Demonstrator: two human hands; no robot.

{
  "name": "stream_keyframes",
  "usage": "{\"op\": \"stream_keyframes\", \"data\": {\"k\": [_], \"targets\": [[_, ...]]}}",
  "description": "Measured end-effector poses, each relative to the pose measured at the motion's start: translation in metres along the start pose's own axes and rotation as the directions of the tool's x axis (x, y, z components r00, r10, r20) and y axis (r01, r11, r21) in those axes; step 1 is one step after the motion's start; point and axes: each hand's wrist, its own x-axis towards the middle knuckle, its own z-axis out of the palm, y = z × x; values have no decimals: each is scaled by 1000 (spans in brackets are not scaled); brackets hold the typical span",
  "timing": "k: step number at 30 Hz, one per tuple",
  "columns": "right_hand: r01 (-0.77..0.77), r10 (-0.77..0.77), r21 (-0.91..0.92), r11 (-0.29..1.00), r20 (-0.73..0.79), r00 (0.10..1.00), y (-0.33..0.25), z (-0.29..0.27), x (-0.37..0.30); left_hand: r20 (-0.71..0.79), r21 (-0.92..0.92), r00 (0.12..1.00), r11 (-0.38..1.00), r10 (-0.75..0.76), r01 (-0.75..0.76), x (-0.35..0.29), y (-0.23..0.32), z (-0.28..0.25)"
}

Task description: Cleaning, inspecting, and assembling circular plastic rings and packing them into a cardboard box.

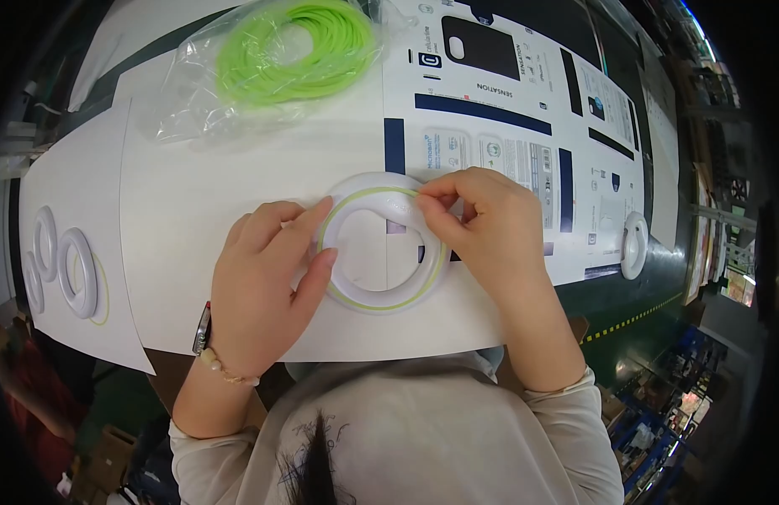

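A glossy white ring (378, 297) lies on the white sheet in front of me, with a round opening and a wider part at its upper right. A thin yellow-green cord (373, 191) runs round its face. My left hand (267, 290) grips the ring's left edge, fingertips above and thumb below. At the upper right of the ring, my right hand (495, 223) is closed in a pinch, thumb and forefinger at the cord. The pinched bit itself is hidden by the fingertips.
Beyond the ring, a clear plastic bag (183, 105) holds coiled lime-green cord (347, 55). Several white rings (76, 273) lie at far left, one beside a loose cord loop (106, 295). Another white ring (633, 246) stands near the right edge. Printed sheets (490, 84) cover the back right.
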Motion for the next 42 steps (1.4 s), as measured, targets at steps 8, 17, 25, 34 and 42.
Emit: {"op": "stream_keyframes", "data": {"k": [8,17,25,34,42], "targets": [[23,-23,28,999,-16,1000,1,6,0,-13,23,1000,1000,14,-14,2,4,4],[144,-151,-154,978,-34,988,1,-5,-11,107,184,988,974,112,-131,27,17,4],[277,-260,-339,899,94,961,5,-22,-42,202,273,969,942,144,-197,34,16,8],[331,-276,-446,832,184,943,12,-26,-52,215,337,966,917,145,-213,30,21,15],[414,-390,-414,811,147,909,30,-22,-81,203,357,966,907,160,-225,25,21,12]]}}
